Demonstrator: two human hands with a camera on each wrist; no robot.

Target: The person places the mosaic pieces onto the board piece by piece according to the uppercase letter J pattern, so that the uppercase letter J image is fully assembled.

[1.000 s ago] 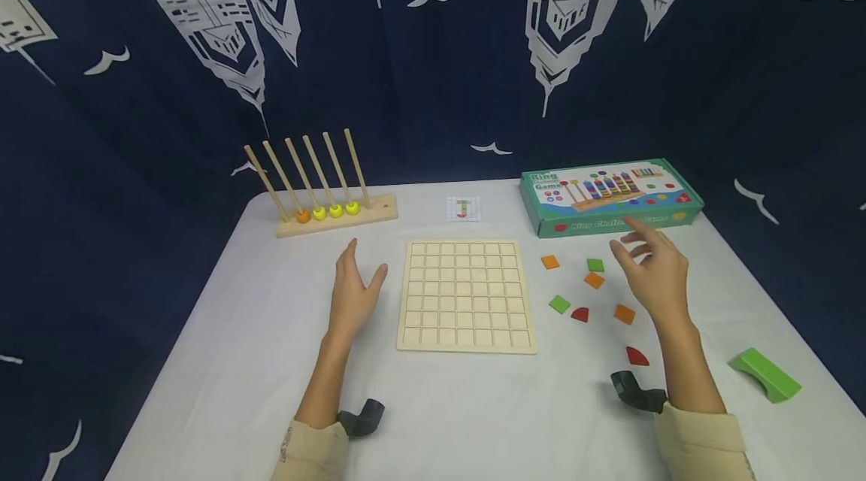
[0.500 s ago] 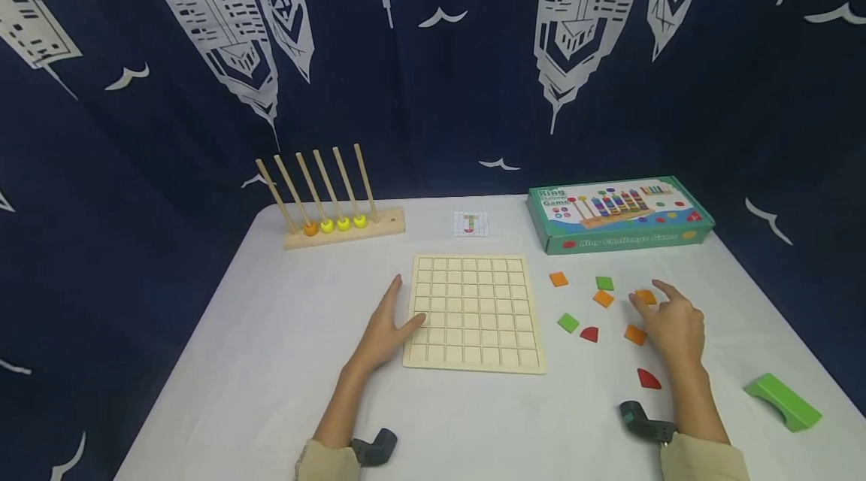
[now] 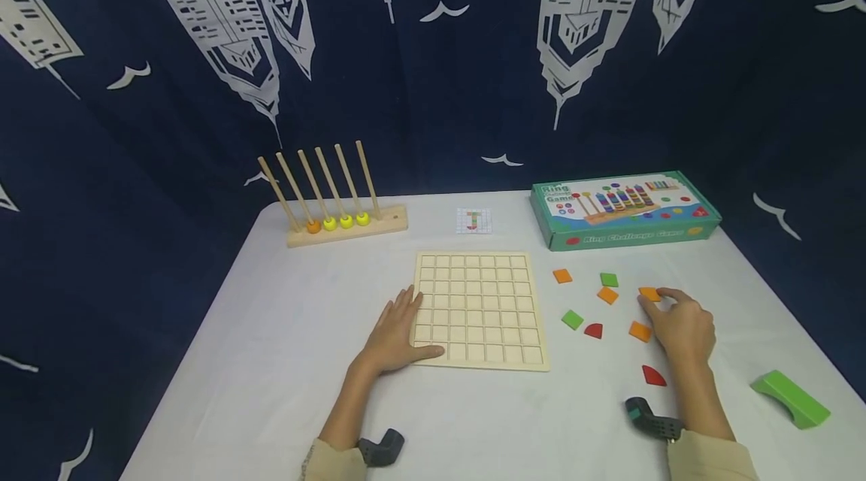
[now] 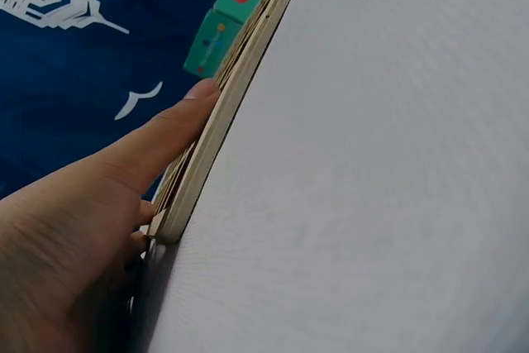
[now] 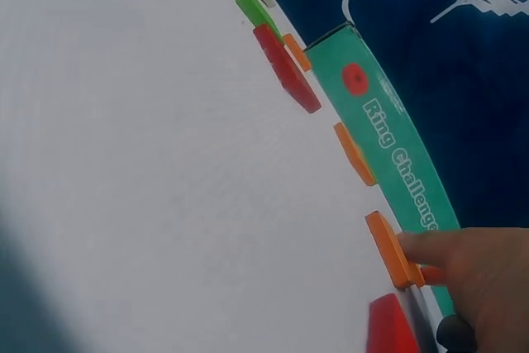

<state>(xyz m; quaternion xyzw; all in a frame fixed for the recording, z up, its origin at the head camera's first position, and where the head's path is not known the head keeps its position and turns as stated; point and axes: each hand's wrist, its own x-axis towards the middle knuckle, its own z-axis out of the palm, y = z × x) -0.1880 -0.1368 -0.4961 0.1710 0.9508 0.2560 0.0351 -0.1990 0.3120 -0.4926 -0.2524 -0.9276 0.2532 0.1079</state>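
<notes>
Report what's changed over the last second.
The left hand has moved right and nearer the person, and now rests on the left edge of the board. The right hand has drawn back from the box and now pinches an orange tile. The board, box, card, rack and other tiles stayed put.

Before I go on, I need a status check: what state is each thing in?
Grid board: lying flat.
Left hand: fingers spread, resting on the grid board's edge.
Right hand: pinching an orange tile.
Orange tile: pinched; lifted or not, unclear.
Other tiles: loose, unheld.
Peg rack: standing, beads on its middle four pegs.
Game box: closed.
Pattern card: face up.
Green arch block: unheld.
</notes>
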